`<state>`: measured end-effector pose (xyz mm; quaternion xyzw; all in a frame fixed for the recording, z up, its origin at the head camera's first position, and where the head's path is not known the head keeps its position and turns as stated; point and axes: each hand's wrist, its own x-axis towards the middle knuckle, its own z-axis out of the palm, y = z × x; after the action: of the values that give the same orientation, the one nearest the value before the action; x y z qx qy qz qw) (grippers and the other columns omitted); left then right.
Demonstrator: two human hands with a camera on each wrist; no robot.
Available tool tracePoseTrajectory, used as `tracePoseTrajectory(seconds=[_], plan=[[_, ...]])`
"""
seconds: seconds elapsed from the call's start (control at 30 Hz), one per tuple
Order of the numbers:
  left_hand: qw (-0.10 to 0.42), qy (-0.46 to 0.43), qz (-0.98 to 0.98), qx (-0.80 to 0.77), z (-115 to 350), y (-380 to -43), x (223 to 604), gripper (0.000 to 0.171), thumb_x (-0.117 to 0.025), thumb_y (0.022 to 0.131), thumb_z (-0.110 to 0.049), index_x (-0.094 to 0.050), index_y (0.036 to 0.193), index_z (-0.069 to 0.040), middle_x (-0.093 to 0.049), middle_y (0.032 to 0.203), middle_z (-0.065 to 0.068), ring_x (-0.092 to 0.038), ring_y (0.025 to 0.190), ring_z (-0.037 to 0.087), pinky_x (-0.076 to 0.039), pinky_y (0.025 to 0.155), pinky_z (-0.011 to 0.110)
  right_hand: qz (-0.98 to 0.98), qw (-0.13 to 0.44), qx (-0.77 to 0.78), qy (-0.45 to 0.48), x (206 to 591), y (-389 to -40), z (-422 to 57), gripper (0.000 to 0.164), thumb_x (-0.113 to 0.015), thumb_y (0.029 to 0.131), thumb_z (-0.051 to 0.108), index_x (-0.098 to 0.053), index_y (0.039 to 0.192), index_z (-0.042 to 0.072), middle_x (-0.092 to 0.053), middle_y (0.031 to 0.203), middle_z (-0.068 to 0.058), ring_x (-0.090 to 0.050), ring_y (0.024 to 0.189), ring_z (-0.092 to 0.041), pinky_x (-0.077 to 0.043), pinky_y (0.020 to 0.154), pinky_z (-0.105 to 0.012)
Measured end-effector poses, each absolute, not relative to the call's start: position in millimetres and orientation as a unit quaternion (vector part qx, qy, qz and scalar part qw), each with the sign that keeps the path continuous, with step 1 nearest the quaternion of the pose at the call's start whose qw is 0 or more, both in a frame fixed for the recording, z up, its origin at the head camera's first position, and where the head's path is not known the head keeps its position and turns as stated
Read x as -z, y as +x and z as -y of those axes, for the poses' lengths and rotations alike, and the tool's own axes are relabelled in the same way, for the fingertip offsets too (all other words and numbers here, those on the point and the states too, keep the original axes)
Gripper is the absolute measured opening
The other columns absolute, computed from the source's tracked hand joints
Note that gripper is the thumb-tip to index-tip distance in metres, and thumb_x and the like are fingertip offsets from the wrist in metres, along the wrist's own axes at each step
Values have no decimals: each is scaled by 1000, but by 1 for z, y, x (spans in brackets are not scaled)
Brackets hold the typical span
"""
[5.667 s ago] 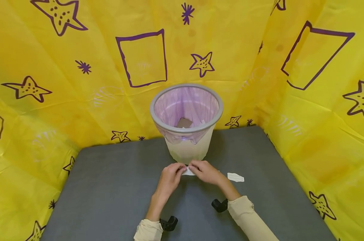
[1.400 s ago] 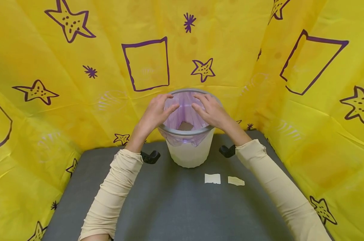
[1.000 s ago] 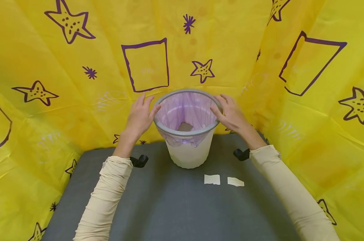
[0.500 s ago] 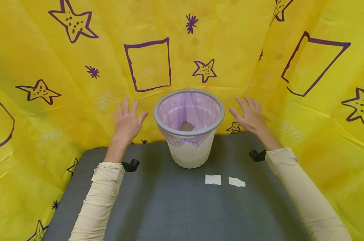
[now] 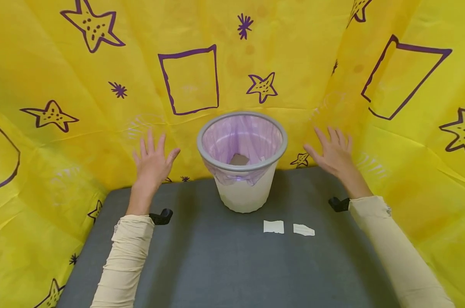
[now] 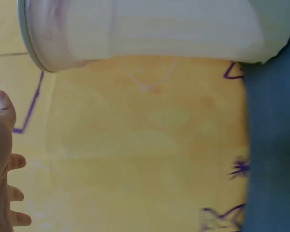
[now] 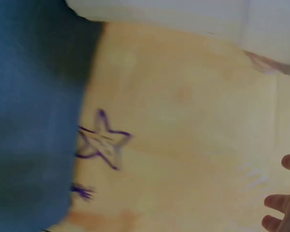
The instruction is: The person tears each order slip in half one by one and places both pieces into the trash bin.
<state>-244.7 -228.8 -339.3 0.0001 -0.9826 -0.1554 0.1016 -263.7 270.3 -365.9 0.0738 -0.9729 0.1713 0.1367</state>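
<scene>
A pale waste bin (image 5: 242, 196) with a grey rim stands upright at the back of the table, lined with a thin purple bag (image 5: 232, 137). Inside it show a brown flat piece (image 5: 239, 159) and a small white scrap (image 5: 262, 158). My left hand (image 5: 151, 167) is raised left of the bin, fingers spread and holding nothing. On the bin's other side, my right hand (image 5: 334, 156) is raised the same way, also holding nothing. Two torn paper pieces, one squarish (image 5: 274, 226) and one pointed (image 5: 304, 229), lie side by side before the bin, slightly right.
The dark grey table (image 5: 232, 265) is enclosed by yellow cloth walls (image 5: 294, 42) with purple starfish drawings. Each wrist carries a black camera mount, the left one (image 5: 161, 217) and the right one (image 5: 338, 204) jutting inward over the table.
Earlier both hands pinched a white piece of paper in front of the bin. They later hovered over its mouth without it, then moved apart to either side, fingers spreading.
</scene>
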Motion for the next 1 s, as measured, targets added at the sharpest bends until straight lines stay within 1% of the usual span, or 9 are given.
tracePoseTrajectory(seconds=[0.13, 0.2, 0.3, 0.37, 0.53, 0.6, 0.7, 0.83, 1.0], plan=[[93, 19, 981, 172, 226, -231, 378, 80, -28, 95, -68, -10, 157, -20, 14, 163, 16, 6, 148, 49, 0, 109, 76, 976, 131, -166, 57, 400, -252, -276, 79, -38, 92, 68, -27, 153, 20, -22, 155, -30, -15, 141, -51, 2, 110, -72], [76, 29, 981, 174, 224, -226, 396, 82, -25, 94, -70, -12, 157, -18, 12, 163, 18, 5, 147, 50, -2, 109, 76, 978, 116, -170, 45, 414, -247, -275, 79, -39, 92, 68, -30, 151, 16, -22, 155, -31, -15, 142, -51, 1, 109, -73], [63, 32, 979, 190, 223, -222, 411, 82, -24, 94, -71, -12, 157, -19, 9, 163, 20, 5, 148, 49, -1, 108, 77, 977, 109, -179, 37, 424, -243, -271, 79, -40, 92, 67, -31, 150, 16, -23, 154, -30, -15, 142, -50, -1, 109, -74], [68, 33, 978, 195, 224, -220, 415, 81, -24, 94, -70, -13, 157, -20, 8, 163, 20, 5, 148, 49, -1, 108, 77, 976, 108, -188, 34, 424, -241, -268, 79, -40, 92, 67, -30, 151, 16, -21, 155, -29, -14, 143, -50, -1, 109, -74], [109, 43, 968, 222, 219, -199, 428, 76, -30, 97, -65, -16, 157, -20, 4, 164, 18, 4, 149, 46, -3, 109, 76, 970, 146, -194, 26, 435, -224, -254, 78, -41, 92, 67, -31, 152, 18, -21, 157, -27, -14, 144, -49, 0, 110, -74], [114, 51, 964, 234, 214, -187, 438, 75, -32, 97, -64, -16, 157, -21, 3, 164, 17, 2, 149, 45, -4, 109, 75, 967, 155, -199, 22, 444, -215, -245, 78, -43, 91, 67, -31, 152, 20, -20, 158, -25, -14, 145, -48, 0, 110, -74], [103, 61, 961, 249, 207, -174, 458, 75, -33, 97, -64, -16, 157, -22, 2, 164, 17, 1, 150, 45, -4, 110, 75, 964, 156, -214, 18, 459, -204, -233, 78, -46, 90, 66, -32, 152, 20, -21, 158, -24, -14, 145, -47, -1, 110, -74], [92, 71, 961, 252, 202, -167, 475, 73, -32, 97, -65, -17, 156, -25, 0, 164, 17, 0, 150, 45, -5, 110, 74, 962, 154, -223, 19, 469, -198, -221, 77, -48, 90, 65, -33, 151, 20, -21, 159, -23, -14, 146, -46, -1, 110, -74], [82, 70, 962, 250, 193, -155, 483, 73, -32, 97, -64, -16, 156, -25, -1, 164, 18, 0, 150, 45, -4, 111, 74, 957, 187, -222, 15, 479, -183, -211, 75, -54, 88, 61, -39, 148, 19, -27, 156, -24, -19, 144, -46, -5, 110, -74]])
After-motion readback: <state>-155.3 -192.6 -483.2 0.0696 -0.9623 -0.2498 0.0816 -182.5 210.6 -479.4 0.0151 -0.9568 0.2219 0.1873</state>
